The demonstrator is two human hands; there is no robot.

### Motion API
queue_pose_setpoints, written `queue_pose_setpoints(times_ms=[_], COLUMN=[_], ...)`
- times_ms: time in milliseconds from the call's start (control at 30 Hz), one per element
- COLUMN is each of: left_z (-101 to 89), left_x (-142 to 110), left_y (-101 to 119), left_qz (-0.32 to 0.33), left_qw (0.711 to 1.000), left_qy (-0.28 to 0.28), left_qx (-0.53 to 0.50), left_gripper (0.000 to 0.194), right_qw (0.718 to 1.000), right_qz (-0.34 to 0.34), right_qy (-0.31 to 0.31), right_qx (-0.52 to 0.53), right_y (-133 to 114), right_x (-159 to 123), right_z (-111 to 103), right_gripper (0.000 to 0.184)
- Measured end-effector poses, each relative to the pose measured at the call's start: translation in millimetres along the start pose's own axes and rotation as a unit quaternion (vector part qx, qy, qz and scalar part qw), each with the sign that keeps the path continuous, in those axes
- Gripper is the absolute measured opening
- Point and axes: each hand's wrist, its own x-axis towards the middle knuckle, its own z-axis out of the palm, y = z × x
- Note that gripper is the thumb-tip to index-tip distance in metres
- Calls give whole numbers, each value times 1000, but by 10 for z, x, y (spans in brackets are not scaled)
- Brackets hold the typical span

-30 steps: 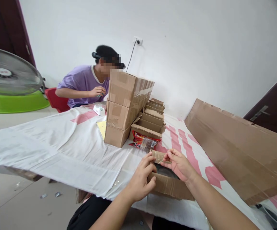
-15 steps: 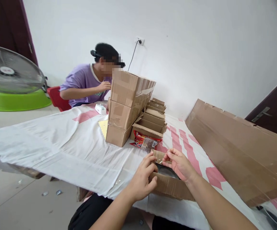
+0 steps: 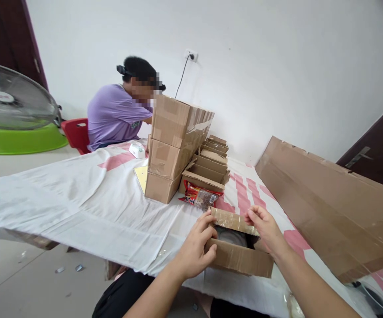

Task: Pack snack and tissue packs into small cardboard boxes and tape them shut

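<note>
In front of me at the table edge sits a small cardboard box (image 3: 241, 258) with its top partly open. A dark grey rounded object (image 3: 231, 236) shows inside it, mostly hidden by the far flap. My left hand (image 3: 198, 247) is closed around the left end of the box, thumb on the near side and fingers over the top. Above the right end of the far flap, my right hand (image 3: 264, 227) is pinched together; what is between its fingertips, if anything, is too small to make out. Shiny clear tape shows along the flap.
A red snack packet (image 3: 200, 195) lies beyond my box. Taped cardboard boxes (image 3: 167, 154) stand stacked ahead, beside a row of open boxes (image 3: 208, 172). A large cardboard sheet (image 3: 330, 207) leans at right. A person in purple (image 3: 115, 112) sits across, near a fan (image 3: 13, 97).
My right hand has moved right along the box, and the far flap and more of the opening now show. My left hand stays put. The other person's arm has lowered behind the stack.
</note>
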Motion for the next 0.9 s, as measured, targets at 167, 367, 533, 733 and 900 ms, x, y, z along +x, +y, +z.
queue_pose_setpoints(times_ms=[167,367,533,733,900], left_z=[19,81,112,102,93], left_x=[-2,-18,-25,-15,-14], left_y=[-22,-53,-70,-53,-46], left_qz=[-10,-11,-11,-4,-4], left_qw=[1000,1000,999,999,1000], left_qy=[3,9,16,20,23], left_qx=[-12,-27,-30,-26,-20], left_gripper=[16,11,12,14,13], right_qw=[985,915,827,799,786], right_qz=[47,141,129,93,30], right_qy=[99,-5,55,59,55], right_qx=[-134,-379,-544,-592,-615], right_y=[426,1282,1668,1661,1683], right_x=[-251,-974,-1285,-1309,-1350], right_z=[-899,-1551,-1696,-1648,-1619], right_gripper=[39,23,20,36,36])
